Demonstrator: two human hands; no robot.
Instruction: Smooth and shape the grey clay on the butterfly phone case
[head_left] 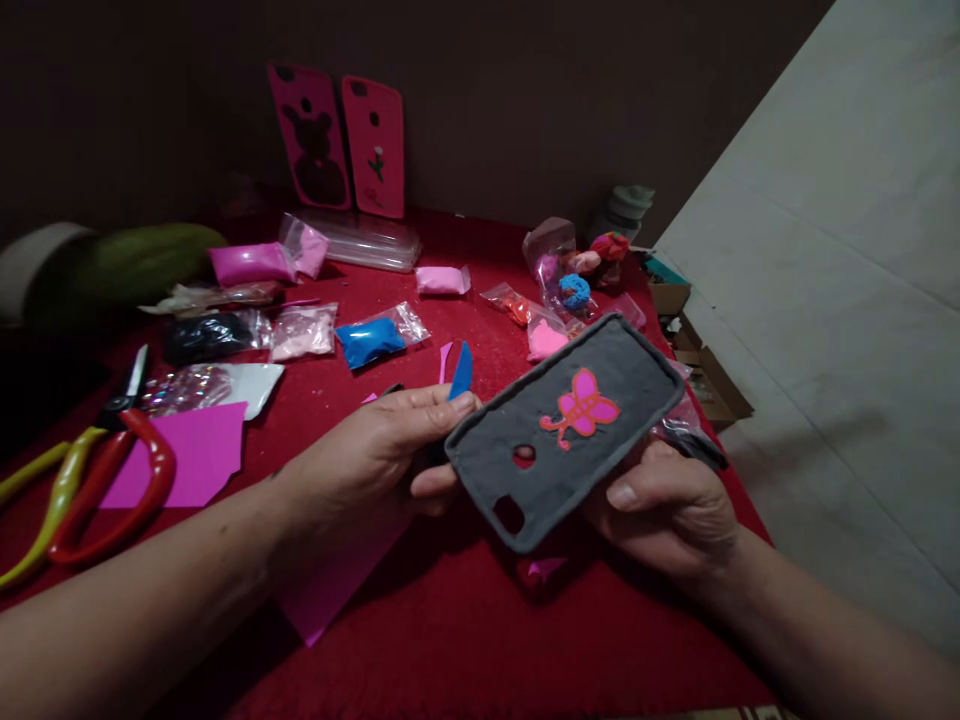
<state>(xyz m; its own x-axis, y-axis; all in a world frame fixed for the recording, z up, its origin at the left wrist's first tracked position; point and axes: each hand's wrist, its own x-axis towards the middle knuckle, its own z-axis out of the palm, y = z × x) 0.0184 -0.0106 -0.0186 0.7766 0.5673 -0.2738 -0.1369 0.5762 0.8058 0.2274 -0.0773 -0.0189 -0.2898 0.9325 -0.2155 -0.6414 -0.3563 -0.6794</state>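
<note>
A dark grey phone case (pixel 600 440) with a pink and orange butterfly on its back is held above the red table between both hands. My left hand (pixel 375 460) pinches its near left end, thumb on top, with a blue tool (pixel 460 372) sticking up from the fingers. My right hand (pixel 667 505) supports the case from below and the right, thumb on its lower edge, fingers curled under it.
Red-handled scissors (pixel 112 480) and pink sheets (pixel 187 450) lie at left. Bags of blue (pixel 371 340), pink (pixel 255 262) and black clay (pixel 206 335) are spread over the red cloth (pixel 465 620). Two pink decorated cases (pixel 341 140) lean on the back wall. Cardboard boxes (pixel 705 380) sit beside the table's right edge.
</note>
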